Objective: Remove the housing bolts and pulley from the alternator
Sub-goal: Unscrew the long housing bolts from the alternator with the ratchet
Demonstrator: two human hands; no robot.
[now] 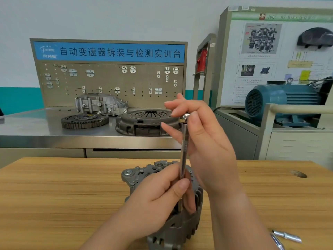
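Head | left grip (158,201), right grip (203,134) clamped on driver (184,150) | partly covering alternator (180,231) | sockets (286,236) right

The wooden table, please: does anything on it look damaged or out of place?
The wooden table has a dark, ragged hole in its top, right of the alternator. The left hand and right hand hold the driver normally. Nothing else stands out.

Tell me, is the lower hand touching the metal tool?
Touching. The head view shows the left hand with thumb and fingers wrapped round the tool.

Driver (184,148) tip is hidden (behind left hand (162,199)).
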